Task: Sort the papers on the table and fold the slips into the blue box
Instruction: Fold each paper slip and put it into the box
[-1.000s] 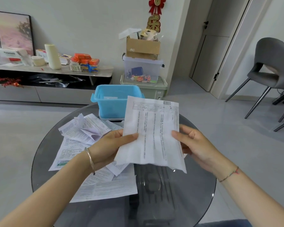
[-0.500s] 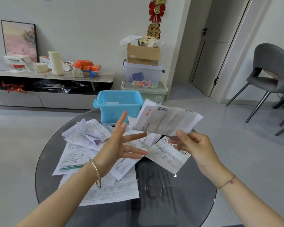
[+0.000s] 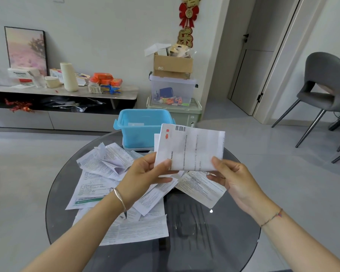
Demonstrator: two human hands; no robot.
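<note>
- Head view: folded slip (image 3: 190,148) held up over the table, long axis running left-right, barcode at its top edge.
- Left hand (image 3: 145,173) pinches the slip's lower left corner, thumb in front, fingers behind.
- Right hand (image 3: 232,177) pinches the lower right corner the same way; both hands closed on the paper.
- Blue box (image 3: 143,128) sits open at the far side of the round glass table (image 3: 234,232), directly beyond the slip and slightly left of it; slip's left part overlaps the box's right corner in view.
- Left hand looks the nearer one to the box.
- Judgement: slip looks folded once; another fold across the long axis probably needed, then a short push away to drop it in.
- Loose papers (image 3: 110,185) lie spread on the table below and left of the hands, unsorted; one sheet (image 3: 201,188) lies under the right hand.
</note>
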